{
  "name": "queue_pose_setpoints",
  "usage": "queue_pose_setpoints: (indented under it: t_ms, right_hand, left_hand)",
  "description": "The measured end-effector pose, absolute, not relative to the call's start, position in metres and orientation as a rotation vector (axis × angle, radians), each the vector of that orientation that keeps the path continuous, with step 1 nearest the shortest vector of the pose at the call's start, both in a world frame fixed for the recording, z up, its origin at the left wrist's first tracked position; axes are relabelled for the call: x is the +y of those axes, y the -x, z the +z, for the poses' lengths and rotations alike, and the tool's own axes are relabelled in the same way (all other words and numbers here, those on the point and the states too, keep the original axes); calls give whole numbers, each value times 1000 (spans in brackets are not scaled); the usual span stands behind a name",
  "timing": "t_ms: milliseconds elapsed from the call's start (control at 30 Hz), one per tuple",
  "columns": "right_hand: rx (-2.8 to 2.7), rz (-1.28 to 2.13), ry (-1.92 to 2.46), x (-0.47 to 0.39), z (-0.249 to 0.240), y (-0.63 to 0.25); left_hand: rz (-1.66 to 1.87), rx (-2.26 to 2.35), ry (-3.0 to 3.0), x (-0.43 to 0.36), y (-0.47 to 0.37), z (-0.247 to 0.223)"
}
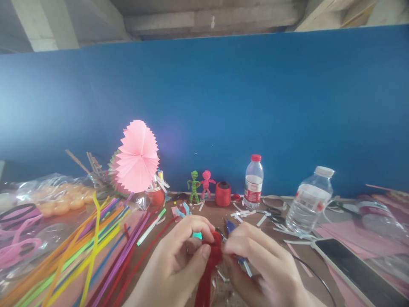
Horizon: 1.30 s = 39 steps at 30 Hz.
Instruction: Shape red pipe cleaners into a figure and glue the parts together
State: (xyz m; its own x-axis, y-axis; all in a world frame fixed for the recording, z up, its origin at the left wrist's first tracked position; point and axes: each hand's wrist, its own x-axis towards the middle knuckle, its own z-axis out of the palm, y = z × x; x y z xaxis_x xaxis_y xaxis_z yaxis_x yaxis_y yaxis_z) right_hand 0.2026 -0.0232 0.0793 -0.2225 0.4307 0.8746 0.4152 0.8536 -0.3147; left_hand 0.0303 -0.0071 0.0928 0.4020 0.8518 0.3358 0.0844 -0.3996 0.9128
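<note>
Between my two hands is a soft red ribbon-like piece [216,247], bunched at the top, with a flat strip hanging toward me. My left hand [182,256] pinches its left side between thumb and forefinger. From the other side, the fingertips of my right hand [258,264] close on its right edge. Blue-handled pliers or a similar tool [230,227] lie on the table just behind my right hand, partly covered by it. Beyond the fingers stand a green figure [193,186] and a pink figure [207,184], beside a red spool [223,194].
Colourful pipe cleaners [96,247] spread across the left. Behind them are a pink paper fan [138,157] and a red cup [156,197]. Bottles [254,183] [309,200], black scissors [275,212], white paper scraps and a phone [354,268] lie or stand right. A blue partition rises behind.
</note>
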Motion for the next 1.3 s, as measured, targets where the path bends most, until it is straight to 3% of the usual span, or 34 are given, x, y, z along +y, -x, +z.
queue_pose_setpoints:
  t_ms: [1300]
  right_hand:
    - [-1777,-46,597,-25,78,-204]
  left_hand:
    - [1100,809,-1830,-10,-30,95]
